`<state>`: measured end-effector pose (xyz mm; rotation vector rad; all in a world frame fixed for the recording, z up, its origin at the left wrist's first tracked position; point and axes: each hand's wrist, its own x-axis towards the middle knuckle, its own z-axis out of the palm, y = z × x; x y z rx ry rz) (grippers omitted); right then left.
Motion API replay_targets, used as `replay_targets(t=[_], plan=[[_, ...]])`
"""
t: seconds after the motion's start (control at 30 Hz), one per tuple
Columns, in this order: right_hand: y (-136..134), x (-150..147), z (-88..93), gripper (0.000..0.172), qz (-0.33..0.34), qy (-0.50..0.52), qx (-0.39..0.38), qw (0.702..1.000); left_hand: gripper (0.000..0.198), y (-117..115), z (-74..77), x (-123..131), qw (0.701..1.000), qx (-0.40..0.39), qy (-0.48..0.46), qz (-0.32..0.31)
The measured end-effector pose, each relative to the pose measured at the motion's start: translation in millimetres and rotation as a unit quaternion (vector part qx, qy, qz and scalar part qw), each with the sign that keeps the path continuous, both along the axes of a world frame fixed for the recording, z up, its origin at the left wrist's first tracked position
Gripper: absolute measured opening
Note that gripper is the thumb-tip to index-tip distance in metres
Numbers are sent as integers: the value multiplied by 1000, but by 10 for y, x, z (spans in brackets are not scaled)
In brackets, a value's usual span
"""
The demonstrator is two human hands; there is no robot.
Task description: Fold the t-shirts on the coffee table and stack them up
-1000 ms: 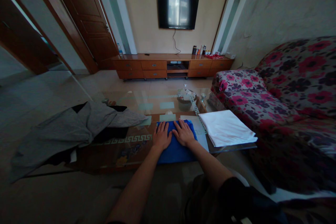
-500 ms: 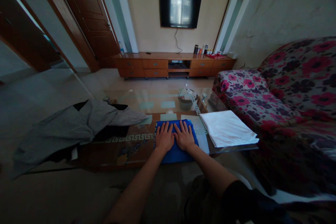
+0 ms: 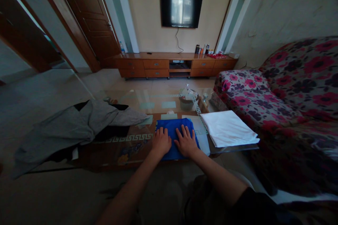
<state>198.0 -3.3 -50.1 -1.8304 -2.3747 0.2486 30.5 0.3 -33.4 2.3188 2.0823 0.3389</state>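
Observation:
A folded blue garment (image 3: 174,125) lies flat near the front edge of the glass table, with a bit of yellow marking at its left edge. On its left side rests my left hand (image 3: 161,143), fingers somewhat bent and pointing away from me. My right hand (image 3: 187,142) lies on the right half of the cloth with its fingers spread. Neither hand grips the fabric. To the right, a folded white garment (image 3: 229,129) sits at the table's right end. A crumpled grey garment (image 3: 74,123) with black parts sprawls over the left end.
The glass coffee table (image 3: 137,147) has a key-pattern border. Under or beyond the glass stands a bin (image 3: 188,102) with white tissue. A floral sofa (image 3: 248,95) is close on the right. By the far wall are a wooden TV cabinet (image 3: 155,65) and a television (image 3: 181,10).
My hands have moved apart on the blue garment. The left one slid left and toward me, its fingers bending; the right fingers spread wider. The blue garment shifted slightly away from me.

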Motion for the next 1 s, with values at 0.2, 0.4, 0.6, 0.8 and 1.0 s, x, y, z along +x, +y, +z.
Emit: replay_targets(t=[0.2, 0.4, 0.6, 0.8, 1.0], plan=[[33, -96, -144, 68, -26, -4, 18, 1000, 50, -217, -235, 31, 1000, 25, -8, -13], [81, -175, -87, 69, -18, 5, 44, 999, 63, -99, -389, -169, 999, 20, -13, -38], [52, -171, -89, 68, -1, -2, 41, 999, 64, -106, -328, -203, 999, 37, -5, -35], [32, -166, -125, 68, 8, 7, 62, 998, 61, -175, -292, -233, 992, 29, 8, -121], [119, -131, -139, 72, 12, 10, 32, 999, 60, -87, -329, -335, 992, -7, -2, -126]])
